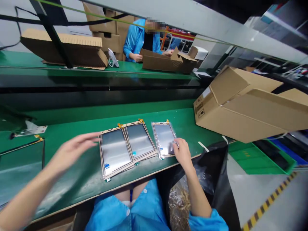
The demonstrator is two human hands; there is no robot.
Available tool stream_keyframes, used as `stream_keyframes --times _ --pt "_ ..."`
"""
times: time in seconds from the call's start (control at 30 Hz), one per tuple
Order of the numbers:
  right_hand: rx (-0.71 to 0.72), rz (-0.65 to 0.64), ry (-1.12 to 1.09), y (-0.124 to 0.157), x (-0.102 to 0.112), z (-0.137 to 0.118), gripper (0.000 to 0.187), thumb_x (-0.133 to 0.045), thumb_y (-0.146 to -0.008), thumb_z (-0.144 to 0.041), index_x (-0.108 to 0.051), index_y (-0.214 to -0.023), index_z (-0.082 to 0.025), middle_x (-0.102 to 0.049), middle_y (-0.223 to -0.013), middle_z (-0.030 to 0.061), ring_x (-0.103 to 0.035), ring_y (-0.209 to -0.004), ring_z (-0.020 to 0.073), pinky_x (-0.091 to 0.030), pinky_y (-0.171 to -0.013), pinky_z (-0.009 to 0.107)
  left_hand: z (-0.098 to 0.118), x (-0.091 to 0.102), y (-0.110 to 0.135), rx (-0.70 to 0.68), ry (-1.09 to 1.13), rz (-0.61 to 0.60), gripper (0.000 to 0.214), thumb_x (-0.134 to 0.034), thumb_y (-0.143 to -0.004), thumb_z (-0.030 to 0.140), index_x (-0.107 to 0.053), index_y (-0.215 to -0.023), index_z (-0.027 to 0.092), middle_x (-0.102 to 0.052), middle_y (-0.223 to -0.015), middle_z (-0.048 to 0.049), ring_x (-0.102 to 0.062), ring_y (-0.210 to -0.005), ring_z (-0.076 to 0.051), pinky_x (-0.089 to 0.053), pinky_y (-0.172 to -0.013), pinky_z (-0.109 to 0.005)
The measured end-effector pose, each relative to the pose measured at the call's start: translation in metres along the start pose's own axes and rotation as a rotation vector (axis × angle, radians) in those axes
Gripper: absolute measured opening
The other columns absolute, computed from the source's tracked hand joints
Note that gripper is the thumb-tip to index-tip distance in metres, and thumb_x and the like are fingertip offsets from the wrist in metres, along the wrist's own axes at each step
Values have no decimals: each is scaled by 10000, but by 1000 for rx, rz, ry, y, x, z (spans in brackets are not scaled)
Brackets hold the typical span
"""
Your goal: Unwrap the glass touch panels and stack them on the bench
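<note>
Right hand (183, 151) hides part of wrapped panel (164, 137); left hand (72, 149) blurred

Three reflective panels in a row on the green bench (79, 118): left panel (115, 153) and middle panel (139, 140) bare, wrapped panel (165, 138) in clear film; one larger dark panel (21, 163) at the left edge. Three cardboard boxes in plain view, namely right box (240, 109), open box (163, 62) and flat box (69, 48), plus stacked boxes (108, 29) farther back, number unclear. Two bare hands, left hand (72, 150) and right hand (183, 153); one co-worker (139, 38); one black bag (216, 179).
</note>
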State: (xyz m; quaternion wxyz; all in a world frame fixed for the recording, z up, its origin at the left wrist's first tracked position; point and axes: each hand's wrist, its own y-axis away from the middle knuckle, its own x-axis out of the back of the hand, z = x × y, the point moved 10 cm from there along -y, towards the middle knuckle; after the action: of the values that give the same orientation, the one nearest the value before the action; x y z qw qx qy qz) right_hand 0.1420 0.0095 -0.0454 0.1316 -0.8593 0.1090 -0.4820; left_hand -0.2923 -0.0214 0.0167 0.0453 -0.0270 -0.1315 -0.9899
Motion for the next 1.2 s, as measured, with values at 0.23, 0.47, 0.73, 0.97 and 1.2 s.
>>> stream_keyframes --times 0.23,0.47,0.73,0.97,1.2 --pt "19 17 20 -10 -1 0 268 -400 -893 -304 -587 -982 -134 -599 -935 158 -556 -906 279 -455 -834 463 -41 -249 -23 358 446 -486 109 -656 -800 228 -636 -890 169 -613 -1190 -135 -648 -1019 -304 -515 -877 -447" --pt "223 -128 -19 61 -11 -68 193 -550 -878 -263 -538 -1058 -195 -586 -1079 96 -547 -1000 235 -473 -858 366 -68 -271 -36 456 474 -481 165 -611 -860 196 -588 -1007 127 -621 -1077 -83 -638 -946 -208 -534 -812 -384" --pt "374 -135 194 61 -19 -81 94 -472 -907 -170 -562 -924 -192 -608 -996 97 -541 -895 240 -467 -742 354 -67 -275 -36 486 441 -455 280 -583 -890 213 -552 -1160 148 -586 -1149 -82 -617 -926 -194 -545 -761 -368" --pt "420 -136 214 59 -22 -94 201 -452 -857 -48 -536 -755 -200 -627 -877 96 -539 -763 224 -420 -630 322 -73 -274 -41 485 397 -436 315 -580 -896 245 -539 -1196 156 -576 -1179 -91 -616 -949 -206 -548 -774 -387" --pt "352 -102 -25 36 1 -86 160 -445 -834 -82 -499 -751 -208 -592 -803 46 -555 -763 190 -451 -649 288 -64 -264 -45 388 364 -380 311 -580 -897 263 -550 -1187 155 -578 -1192 -94 -604 -998 -221 -527 -825 -419"
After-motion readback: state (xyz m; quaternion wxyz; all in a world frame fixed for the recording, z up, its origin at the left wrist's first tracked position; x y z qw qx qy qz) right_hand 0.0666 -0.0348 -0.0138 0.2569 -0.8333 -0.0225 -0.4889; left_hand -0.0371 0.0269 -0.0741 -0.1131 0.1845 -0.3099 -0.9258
